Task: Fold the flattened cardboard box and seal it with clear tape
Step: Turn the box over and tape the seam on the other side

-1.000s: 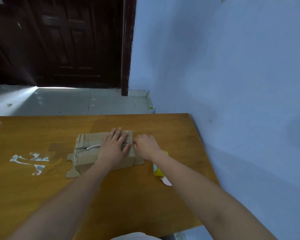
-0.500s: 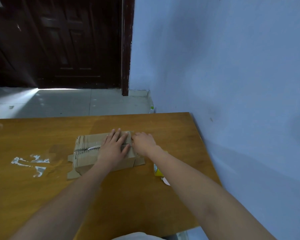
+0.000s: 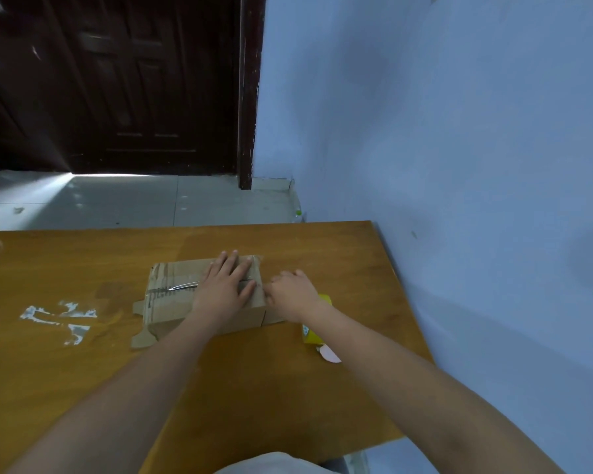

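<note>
Already folded, the brown cardboard box (image 3: 199, 295) was being sealed.

The left hand (image 3: 225, 289) pressed flat and spread on the box's top, grasping nothing; the right hand (image 3: 290, 292) curled at the box's right end, its grip unclear. A strip of clear tape (image 3: 175, 289) crossed the top seam; the left-end tabs lay unsealed. A yellow tape dispenser (image 3: 314, 331) sat just right of the box. A second earlier, the right hand touched the left.
</note>
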A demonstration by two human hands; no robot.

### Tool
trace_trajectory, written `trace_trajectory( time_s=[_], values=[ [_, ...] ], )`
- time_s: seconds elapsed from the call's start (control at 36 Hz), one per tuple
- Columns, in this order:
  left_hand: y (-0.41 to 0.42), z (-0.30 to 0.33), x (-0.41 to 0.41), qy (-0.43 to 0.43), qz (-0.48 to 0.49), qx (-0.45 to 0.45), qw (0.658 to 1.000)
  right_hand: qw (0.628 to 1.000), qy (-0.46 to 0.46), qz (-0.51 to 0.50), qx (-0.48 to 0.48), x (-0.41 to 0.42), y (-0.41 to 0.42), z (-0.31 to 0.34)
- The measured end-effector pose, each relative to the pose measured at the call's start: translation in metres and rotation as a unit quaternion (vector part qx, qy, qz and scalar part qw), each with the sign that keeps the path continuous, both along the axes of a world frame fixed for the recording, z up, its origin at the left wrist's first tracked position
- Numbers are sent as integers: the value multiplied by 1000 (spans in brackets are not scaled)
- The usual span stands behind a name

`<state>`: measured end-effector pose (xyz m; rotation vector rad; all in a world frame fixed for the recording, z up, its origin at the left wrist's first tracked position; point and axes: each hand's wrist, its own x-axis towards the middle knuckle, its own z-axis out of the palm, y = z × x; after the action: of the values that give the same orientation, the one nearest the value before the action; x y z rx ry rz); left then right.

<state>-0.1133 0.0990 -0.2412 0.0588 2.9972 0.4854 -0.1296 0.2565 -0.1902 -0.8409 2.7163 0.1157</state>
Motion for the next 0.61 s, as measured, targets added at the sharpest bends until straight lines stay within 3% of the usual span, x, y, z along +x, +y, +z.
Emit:
trace_trajectory(
  time_s=[0.11,0.25,0.33,0.61],
  values=[
    [-1,1,0,-4,-6,6,1000,997,-48,-25,-46,-2,8,2],
    [-10,0,3,-5,-32,6,999,971,-90,-153,-161,-14,10,-3],
    [-21,0,5,-9,-61,3,998,961,-93,-179,-187,-22,6,-4],
    [-63,6,19,-15,-155,24,988,986,-80,-84,-120,-24,-29,-22]
  ],
)
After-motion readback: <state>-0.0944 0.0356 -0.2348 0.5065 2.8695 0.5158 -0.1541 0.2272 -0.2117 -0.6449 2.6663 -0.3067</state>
